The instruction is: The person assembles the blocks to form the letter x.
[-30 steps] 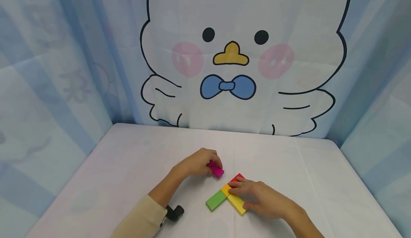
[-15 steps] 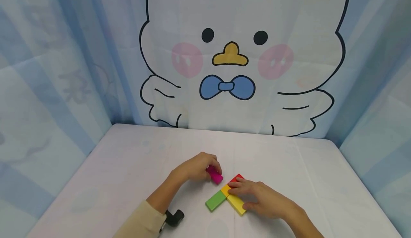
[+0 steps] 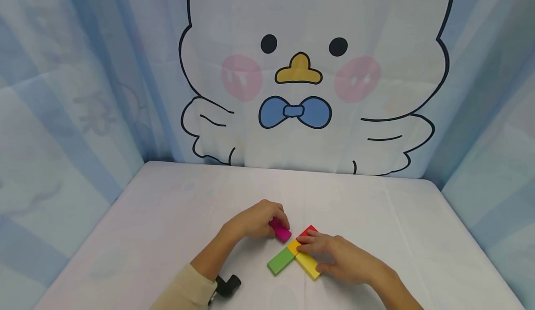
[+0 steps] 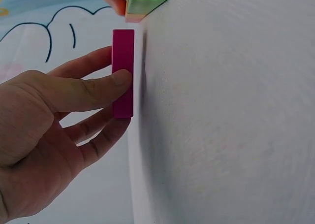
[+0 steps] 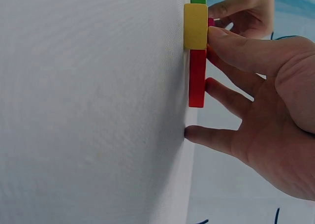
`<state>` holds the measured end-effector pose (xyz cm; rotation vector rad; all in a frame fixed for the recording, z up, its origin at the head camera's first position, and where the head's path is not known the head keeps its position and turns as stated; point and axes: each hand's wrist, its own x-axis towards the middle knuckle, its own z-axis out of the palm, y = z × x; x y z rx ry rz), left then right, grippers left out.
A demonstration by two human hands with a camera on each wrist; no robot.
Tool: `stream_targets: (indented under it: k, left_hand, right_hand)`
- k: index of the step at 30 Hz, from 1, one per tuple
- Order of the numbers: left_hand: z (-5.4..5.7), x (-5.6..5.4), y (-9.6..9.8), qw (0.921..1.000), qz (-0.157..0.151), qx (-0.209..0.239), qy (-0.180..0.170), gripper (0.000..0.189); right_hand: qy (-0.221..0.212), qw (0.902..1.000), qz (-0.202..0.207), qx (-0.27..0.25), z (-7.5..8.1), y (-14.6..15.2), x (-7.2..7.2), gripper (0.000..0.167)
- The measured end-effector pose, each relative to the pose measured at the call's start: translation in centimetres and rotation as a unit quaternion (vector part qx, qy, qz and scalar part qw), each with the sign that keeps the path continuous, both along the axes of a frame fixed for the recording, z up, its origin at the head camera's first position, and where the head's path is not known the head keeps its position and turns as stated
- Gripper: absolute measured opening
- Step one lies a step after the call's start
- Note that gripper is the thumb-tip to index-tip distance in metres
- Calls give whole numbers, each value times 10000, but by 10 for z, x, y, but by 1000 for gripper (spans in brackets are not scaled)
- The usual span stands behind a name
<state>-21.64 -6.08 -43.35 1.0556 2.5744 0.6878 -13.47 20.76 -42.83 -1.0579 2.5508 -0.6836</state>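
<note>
My left hand (image 3: pixel 261 219) pinches a magenta block (image 3: pixel 281 231) between thumb and fingers, just beyond and to the left of a group of blocks. In the left wrist view the magenta block (image 4: pixel 123 49) is close over the table, its shadow beside it. A green block (image 3: pixel 281 261), an orange block (image 3: pixel 293 247) and a red block (image 3: pixel 309 230) lie end to end in a slanting row. From the orange one a yellow block (image 3: pixel 307 266) branches toward me. My right hand (image 3: pixel 344 260) rests extended fingers on the red and orange blocks, thumb at the yellow one.
The blocks lie on a white cloth-covered table (image 3: pixel 188 198). A black wrist-worn device (image 3: pixel 227 286) juts out by the left sleeve (image 3: pixel 185 287). Behind the table hangs a curtain (image 3: pixel 292 147) with a cartoon bird, and pale blue curtains (image 3: pixel 62 115) stand at both sides.
My left hand has brought the magenta block a little toward me, closer to the row of blocks. The right hand and the other blocks have stayed in place.
</note>
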Motion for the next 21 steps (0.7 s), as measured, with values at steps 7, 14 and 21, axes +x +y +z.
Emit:
stream_targets:
  k: [7, 14, 21]
  left_hand:
    - [0, 2, 3, 10000, -37, -26, -35, 27]
    - [-4, 3, 5, 9999, -112, -84, 13, 25]
    - [-4, 3, 7, 9998, -165, -74, 43, 25]
  right_hand:
    - [-106, 9999, -47, -48, 1, 1, 0, 56]
    - [-89, 9999, 8, -91, 0, 1, 0, 57]
    - [-46, 10000, 7, -77, 1, 1, -1, 57]
